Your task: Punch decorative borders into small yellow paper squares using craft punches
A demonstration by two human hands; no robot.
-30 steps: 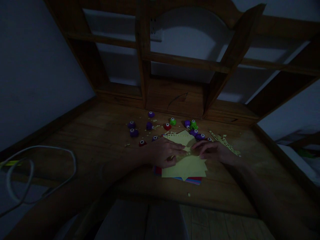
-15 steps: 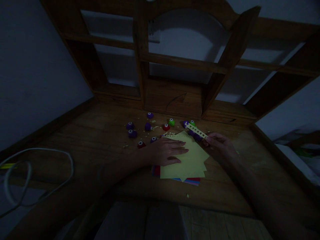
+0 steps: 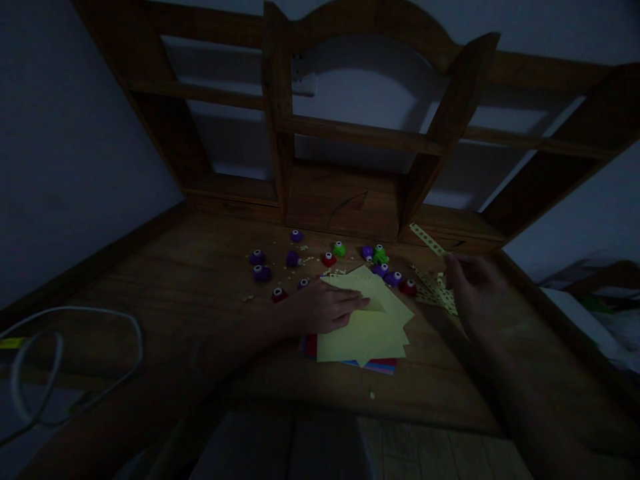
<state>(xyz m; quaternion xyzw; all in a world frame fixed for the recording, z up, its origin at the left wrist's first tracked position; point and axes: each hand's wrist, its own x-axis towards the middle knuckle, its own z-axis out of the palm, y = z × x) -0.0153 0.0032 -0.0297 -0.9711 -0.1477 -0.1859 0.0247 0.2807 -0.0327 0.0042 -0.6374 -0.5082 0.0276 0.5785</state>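
My left hand lies on the top sheet of a stack of yellow paper, its fingers stretched out. Red and blue sheets stick out under the stack's front edge. Between the fingertips of my right hand is a yellow paper strip with a row of punched holes, raised above the desk. Beneath and beside that hand lies a pile of similar punched strips. A red craft punch and purple craft punches sit between the stack and the pile.
More small punches, such as a green punch and a purple punch, stand behind and left of the paper among yellow paper bits. A wooden shelf unit closes off the desk's back. A white cable loops at the left.
My right hand has moved right and away from the paper stack with the strip, uncovering the strip pile and the punches. My left hand's fingers have drawn closer together on the paper.
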